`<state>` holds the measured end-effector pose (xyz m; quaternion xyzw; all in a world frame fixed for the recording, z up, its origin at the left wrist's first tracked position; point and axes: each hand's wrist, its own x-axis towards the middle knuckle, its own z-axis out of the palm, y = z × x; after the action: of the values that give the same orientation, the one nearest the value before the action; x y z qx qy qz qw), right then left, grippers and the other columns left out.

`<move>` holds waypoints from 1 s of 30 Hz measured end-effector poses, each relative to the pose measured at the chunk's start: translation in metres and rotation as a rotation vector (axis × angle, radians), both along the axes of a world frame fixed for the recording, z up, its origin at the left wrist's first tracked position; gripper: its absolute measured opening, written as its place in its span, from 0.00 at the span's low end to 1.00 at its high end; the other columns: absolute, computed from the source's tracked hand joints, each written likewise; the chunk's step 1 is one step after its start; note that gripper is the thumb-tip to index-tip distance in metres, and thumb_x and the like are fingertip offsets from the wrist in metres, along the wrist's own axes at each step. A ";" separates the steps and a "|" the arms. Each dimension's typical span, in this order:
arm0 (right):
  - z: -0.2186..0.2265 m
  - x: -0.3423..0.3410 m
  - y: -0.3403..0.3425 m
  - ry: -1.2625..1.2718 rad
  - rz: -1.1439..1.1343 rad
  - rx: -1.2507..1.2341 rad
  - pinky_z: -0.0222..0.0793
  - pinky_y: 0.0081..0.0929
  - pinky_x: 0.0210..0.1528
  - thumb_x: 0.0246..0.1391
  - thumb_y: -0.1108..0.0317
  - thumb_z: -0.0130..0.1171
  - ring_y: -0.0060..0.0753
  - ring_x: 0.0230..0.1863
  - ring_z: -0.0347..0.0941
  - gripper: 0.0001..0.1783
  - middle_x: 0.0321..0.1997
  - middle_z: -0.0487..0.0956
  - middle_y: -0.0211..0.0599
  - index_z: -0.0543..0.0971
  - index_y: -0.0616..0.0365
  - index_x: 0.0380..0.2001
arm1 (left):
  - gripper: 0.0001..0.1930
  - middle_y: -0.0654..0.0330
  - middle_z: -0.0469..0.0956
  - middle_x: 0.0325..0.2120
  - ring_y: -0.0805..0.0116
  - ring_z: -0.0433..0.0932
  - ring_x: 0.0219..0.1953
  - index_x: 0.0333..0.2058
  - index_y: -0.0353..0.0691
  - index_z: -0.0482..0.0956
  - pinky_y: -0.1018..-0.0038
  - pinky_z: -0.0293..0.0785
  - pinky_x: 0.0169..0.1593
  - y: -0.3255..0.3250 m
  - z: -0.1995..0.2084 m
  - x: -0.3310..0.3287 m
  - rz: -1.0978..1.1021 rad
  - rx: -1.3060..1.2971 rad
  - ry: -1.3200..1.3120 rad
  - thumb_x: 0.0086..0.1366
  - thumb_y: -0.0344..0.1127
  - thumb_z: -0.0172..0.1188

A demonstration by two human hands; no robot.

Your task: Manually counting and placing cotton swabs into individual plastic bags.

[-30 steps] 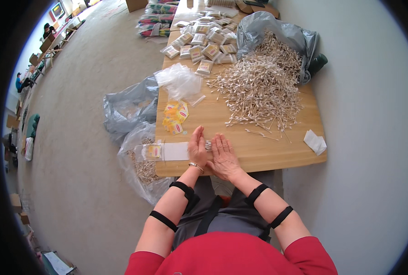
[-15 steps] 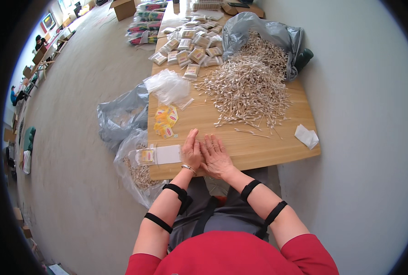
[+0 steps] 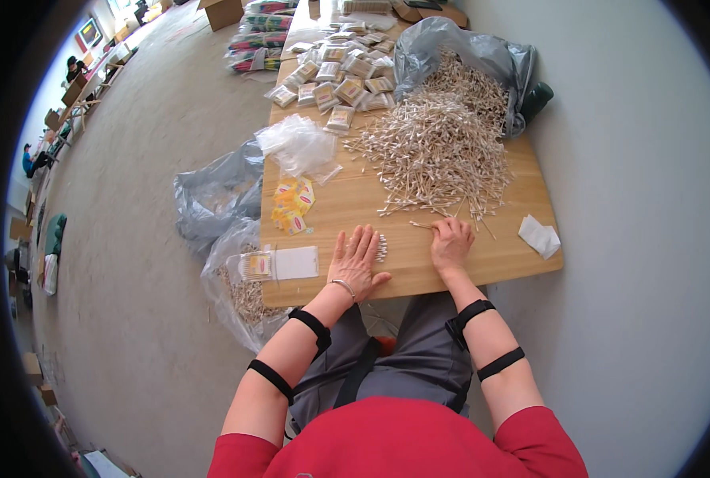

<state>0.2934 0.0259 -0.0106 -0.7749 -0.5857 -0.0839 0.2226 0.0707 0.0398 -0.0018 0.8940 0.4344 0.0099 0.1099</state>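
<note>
My left hand (image 3: 356, 264) lies flat on the table with its fingers stretched out. It covers part of a row of cotton swabs (image 3: 382, 248), whose white tips stick out by the fingers. Farther right, my right hand (image 3: 452, 244) is bent down to the tabletop, its fingers pinched on loose cotton swabs (image 3: 422, 225); how many is hidden. Beyond it spreads a big heap of cotton swabs (image 3: 443, 151). Left of my left hand are a white card (image 3: 297, 263) and a clear bag of swabs with a yellow label (image 3: 256, 265).
Yellow-and-white labels (image 3: 293, 203) and empty clear bags (image 3: 298, 147) lie along the table's left side. Filled swab packets (image 3: 339, 80) are piled farther back. A grey plastic bag (image 3: 466, 48) backs the heap. White tissue (image 3: 539, 237) lies at right, beside a wall (image 3: 626, 199).
My hands were together over the swabs. My right hand has moved right and away to the loose swabs at the heap's near edge; my left has shifted slightly right and lies flat.
</note>
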 end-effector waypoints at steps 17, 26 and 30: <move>0.001 -0.093 0.000 0.044 0.480 -0.008 0.52 0.43 0.61 0.49 0.54 0.58 0.45 0.61 0.58 0.29 0.57 0.67 0.43 0.70 0.57 0.52 | 0.19 0.52 0.66 0.55 0.64 0.65 0.58 0.58 0.31 0.62 0.71 0.60 0.62 0.023 -0.060 -0.016 0.689 -0.342 -1.645 0.69 0.28 0.42; 0.005 -0.103 0.009 -0.102 0.612 -0.368 0.29 0.44 0.71 0.52 0.37 0.48 0.49 0.72 0.33 0.51 0.71 0.43 0.51 0.47 0.65 0.65 | 0.20 0.53 0.65 0.57 0.65 0.64 0.59 0.59 0.31 0.61 0.73 0.61 0.62 0.018 -0.048 -0.012 0.673 -0.367 -1.574 0.71 0.33 0.41; 0.003 -0.104 -0.004 -0.100 0.646 -0.374 0.29 0.44 0.71 0.52 0.39 0.49 0.48 0.72 0.35 0.49 0.70 0.45 0.50 0.49 0.64 0.65 | 0.20 0.53 0.63 0.58 0.65 0.64 0.59 0.59 0.31 0.61 0.73 0.60 0.62 0.021 -0.054 -0.019 0.651 -0.379 -1.628 0.71 0.33 0.41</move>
<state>0.1897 0.0214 -0.0072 -0.5725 -0.8152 0.0610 0.0633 0.0520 0.0613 -0.0563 0.4095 0.4484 0.5994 0.5215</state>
